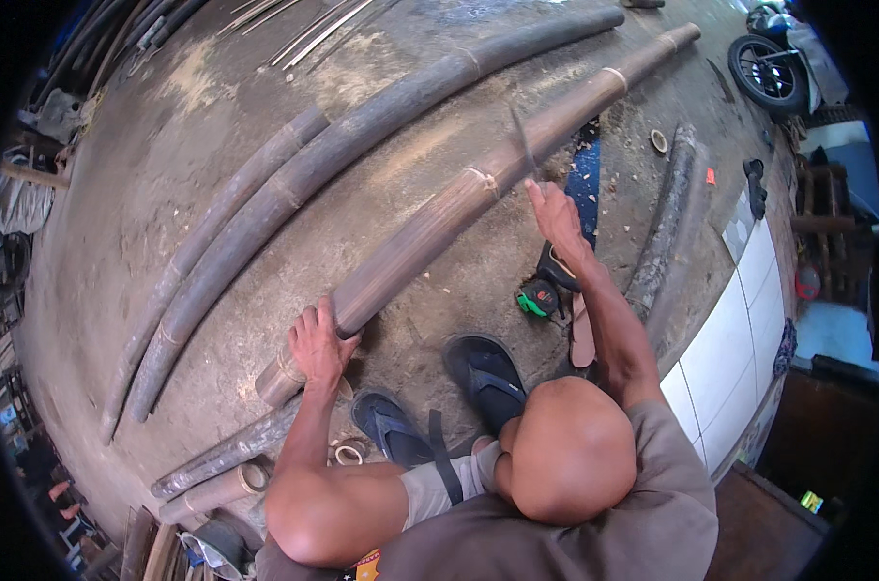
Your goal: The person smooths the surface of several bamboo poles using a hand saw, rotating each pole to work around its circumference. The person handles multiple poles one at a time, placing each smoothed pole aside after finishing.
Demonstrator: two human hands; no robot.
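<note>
Bamboo pole (420,234) | your left grip (318,341) clasps it, right grip (559,218) holds the knife (524,140) | rolling could skid your cut

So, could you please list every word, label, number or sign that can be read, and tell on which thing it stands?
Yellow-and-dark patch on the brown shirt: bears lettering, partly cut off; its wording is not copied here.
Green-and-black tape measure: small red mark, too small to read.
Small green-and-yellow item at right: too small to read.
Bamboo pole and knife: no lettering visible.
</note>
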